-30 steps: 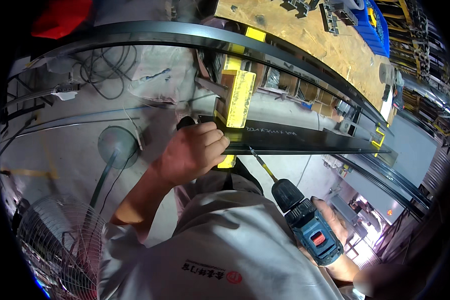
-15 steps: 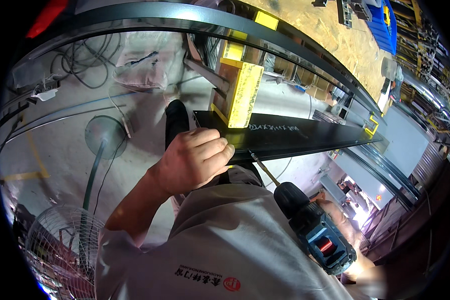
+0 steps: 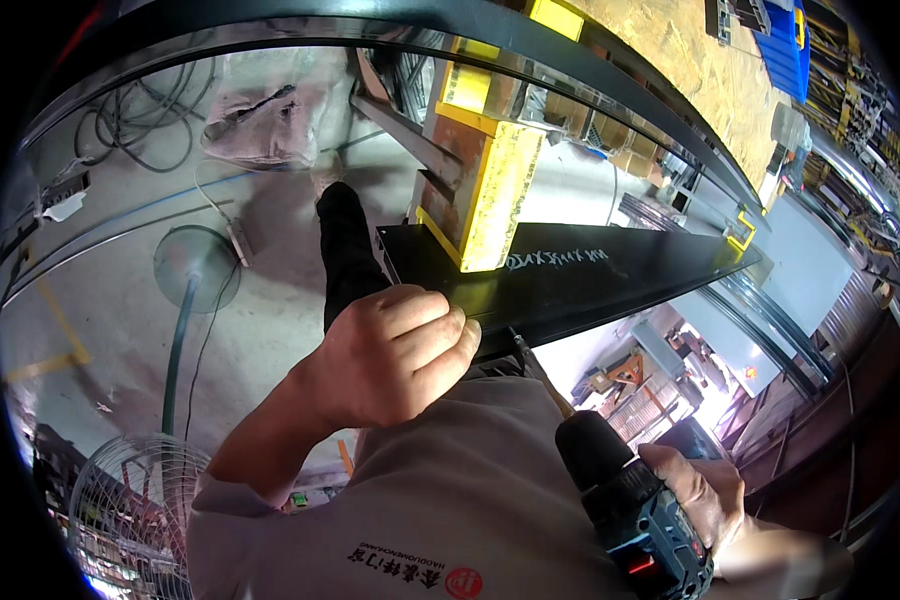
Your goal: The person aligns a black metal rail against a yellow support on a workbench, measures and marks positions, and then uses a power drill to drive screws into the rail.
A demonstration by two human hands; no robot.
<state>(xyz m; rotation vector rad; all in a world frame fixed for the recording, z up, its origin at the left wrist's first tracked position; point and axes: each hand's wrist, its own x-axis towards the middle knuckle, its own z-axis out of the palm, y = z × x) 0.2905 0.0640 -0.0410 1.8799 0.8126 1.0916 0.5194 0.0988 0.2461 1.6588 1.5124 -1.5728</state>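
Observation:
A long black metal panel, with white handwriting on its face, stretches across in front of me. My left hand is closed at its near edge, left of the drill bit. Its fingers are curled, and anything inside them is hidden. My right hand is wrapped round a dark blue and black cordless drill. The long bit points up and left, its tip at the panel's near edge. Whether the tip touches the metal I cannot tell.
A yellow-edged support block stands over the panel's left part. Dark frame bars arch across the far side, before a wooden board. A wire-caged fan stands at lower left; cables lie on the floor.
My view has shifted and tilted a little. The drill has moved slightly right and down in the picture, its bit still at the panel edge. My left hand stays closed there.

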